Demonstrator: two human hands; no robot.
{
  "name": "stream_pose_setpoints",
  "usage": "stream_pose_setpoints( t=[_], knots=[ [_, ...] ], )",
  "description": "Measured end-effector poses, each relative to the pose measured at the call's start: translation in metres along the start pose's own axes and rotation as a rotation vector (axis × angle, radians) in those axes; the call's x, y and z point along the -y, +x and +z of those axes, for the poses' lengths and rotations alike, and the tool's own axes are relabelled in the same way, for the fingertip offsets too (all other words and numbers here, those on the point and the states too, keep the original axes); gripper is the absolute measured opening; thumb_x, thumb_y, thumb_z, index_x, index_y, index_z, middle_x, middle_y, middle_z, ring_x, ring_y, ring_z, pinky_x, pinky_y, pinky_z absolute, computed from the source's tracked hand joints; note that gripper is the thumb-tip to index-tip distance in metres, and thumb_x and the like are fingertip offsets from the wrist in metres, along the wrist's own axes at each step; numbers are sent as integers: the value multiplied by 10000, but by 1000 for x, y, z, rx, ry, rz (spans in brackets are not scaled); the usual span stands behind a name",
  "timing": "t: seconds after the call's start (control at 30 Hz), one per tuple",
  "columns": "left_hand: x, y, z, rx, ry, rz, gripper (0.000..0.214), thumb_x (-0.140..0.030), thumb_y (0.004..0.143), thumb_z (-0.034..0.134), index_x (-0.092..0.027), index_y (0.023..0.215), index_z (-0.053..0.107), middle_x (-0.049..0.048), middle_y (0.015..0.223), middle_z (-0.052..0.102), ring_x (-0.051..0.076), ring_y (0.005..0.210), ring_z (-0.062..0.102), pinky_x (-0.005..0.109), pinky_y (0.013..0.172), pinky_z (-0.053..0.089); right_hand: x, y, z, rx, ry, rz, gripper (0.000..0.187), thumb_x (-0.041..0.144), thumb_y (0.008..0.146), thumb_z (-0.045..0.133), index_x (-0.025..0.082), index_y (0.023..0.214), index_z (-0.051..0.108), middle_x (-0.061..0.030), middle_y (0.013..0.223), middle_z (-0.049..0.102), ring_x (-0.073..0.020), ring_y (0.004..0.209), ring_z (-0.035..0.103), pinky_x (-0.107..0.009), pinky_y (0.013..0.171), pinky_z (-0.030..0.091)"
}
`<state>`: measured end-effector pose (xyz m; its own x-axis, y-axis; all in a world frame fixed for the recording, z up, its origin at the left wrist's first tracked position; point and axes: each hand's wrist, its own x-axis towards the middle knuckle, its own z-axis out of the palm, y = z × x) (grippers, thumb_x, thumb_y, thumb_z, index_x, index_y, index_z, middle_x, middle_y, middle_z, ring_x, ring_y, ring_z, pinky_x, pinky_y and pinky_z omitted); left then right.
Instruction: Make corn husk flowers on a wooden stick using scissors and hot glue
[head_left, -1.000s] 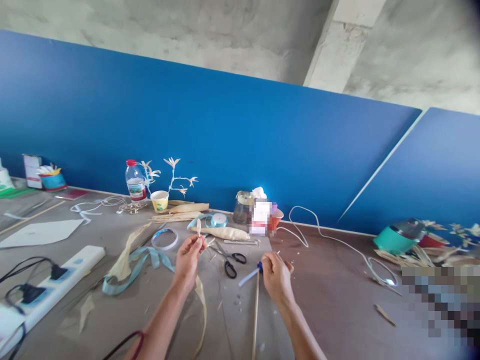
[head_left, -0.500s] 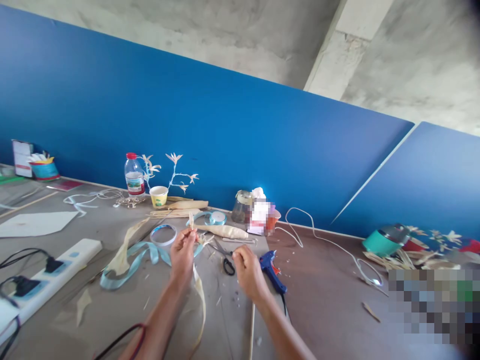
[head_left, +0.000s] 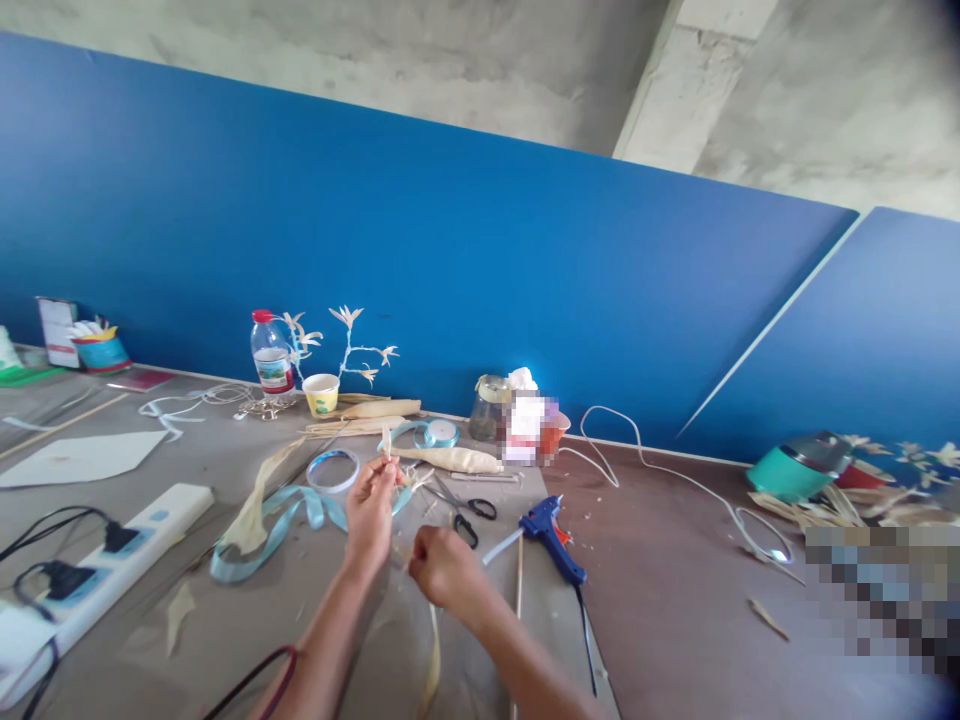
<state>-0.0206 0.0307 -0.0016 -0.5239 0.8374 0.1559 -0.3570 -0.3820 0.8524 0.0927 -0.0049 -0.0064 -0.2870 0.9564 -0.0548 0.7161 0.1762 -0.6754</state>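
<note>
My left hand (head_left: 373, 510) is closed in a pinch on a small pale husk flower (head_left: 386, 442), its petals pointing up above the fingertips. Lower and to the right, my right hand (head_left: 444, 568) is closed, its fingers curled around a husk strip (head_left: 433, 655) whose tail hangs below it; the exact grip is hidden. Scissors (head_left: 465, 528) lie just beyond the right hand. To its right rests a blue glue gun (head_left: 555, 545) with a glue stick in its back. A light blue ribbon (head_left: 289, 510) curls on the table left of my left hand.
Behind my hands lie a long husk (head_left: 450, 459) and ribbon rolls (head_left: 334, 470). A paper cup (head_left: 322, 397) with flower branches stands by a red-capped bottle (head_left: 271, 355). A power strip (head_left: 142, 550) with black plugs is at left, a glass jar (head_left: 487, 405) at the back.
My right hand has moved left and down from beside the scissors to the hanging husk strip, closer to my left hand. My left hand keeps the flower. The view has shifted slightly.
</note>
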Motion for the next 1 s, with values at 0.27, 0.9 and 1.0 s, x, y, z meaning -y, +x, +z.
stream_pose_setpoints(
  t=[0.27,0.9,1.0],
  knots=[
    [6,4,-5,96,238,-31,262,-384,672,650,-160,809,650,-22,582,574,109,556,519,223,555,409,-29,-3,-66,38,739,43,158,307,677,580,173,610,532,59,504,451,-78,455,376,-211,467,295],
    [26,-10,0,387,770,38,148,-275,647,593,-200,743,678,53,702,672,224,645,584,329,631,416,-47,-18,-68,-33,1108,-129,146,285,651,640,154,716,643,35,549,516,-89,492,432,-217,518,326],
    [28,-10,-1,364,775,8,187,-261,635,596,-187,787,676,65,743,689,236,689,609,343,666,432,-48,-19,-70,18,1120,-150,94,236,622,631,160,673,651,27,580,533,-89,504,431,-219,526,332]
  ],
)
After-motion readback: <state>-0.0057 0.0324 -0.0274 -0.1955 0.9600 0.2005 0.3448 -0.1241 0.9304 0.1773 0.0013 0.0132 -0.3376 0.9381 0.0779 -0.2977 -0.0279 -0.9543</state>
